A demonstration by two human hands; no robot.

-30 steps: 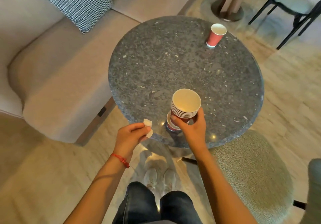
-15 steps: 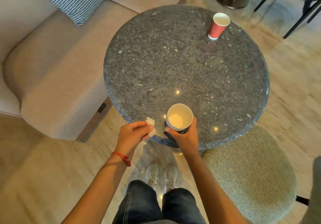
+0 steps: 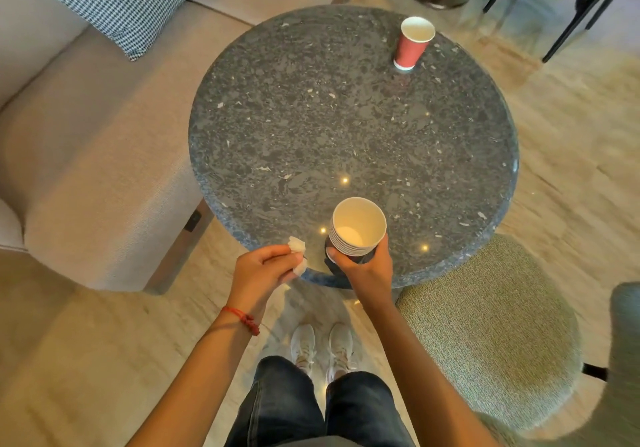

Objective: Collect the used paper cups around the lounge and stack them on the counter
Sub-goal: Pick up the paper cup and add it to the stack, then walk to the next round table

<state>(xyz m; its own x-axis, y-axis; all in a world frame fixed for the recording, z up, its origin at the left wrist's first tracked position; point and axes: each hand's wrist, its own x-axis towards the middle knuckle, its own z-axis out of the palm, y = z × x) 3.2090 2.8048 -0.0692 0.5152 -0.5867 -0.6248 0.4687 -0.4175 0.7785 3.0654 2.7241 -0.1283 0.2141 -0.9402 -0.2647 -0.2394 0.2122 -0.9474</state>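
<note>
Right hand (image 3: 365, 268) grips cup stack (image 3: 358, 226) – left hand (image 3: 258, 268) pinches tissue (image 3: 298, 250).

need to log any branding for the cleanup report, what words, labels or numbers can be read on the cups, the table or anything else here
No readable text anywhere in this view.
Stack of red paper cups in the right hand: no print visible.
Single red paper cup at the far side of the round grey speckled stone table: plain side, no logo visible.
Crumpled white tissue in the left hand: blank.
Small dark plate low on the beige sofa: too small to read.
</note>
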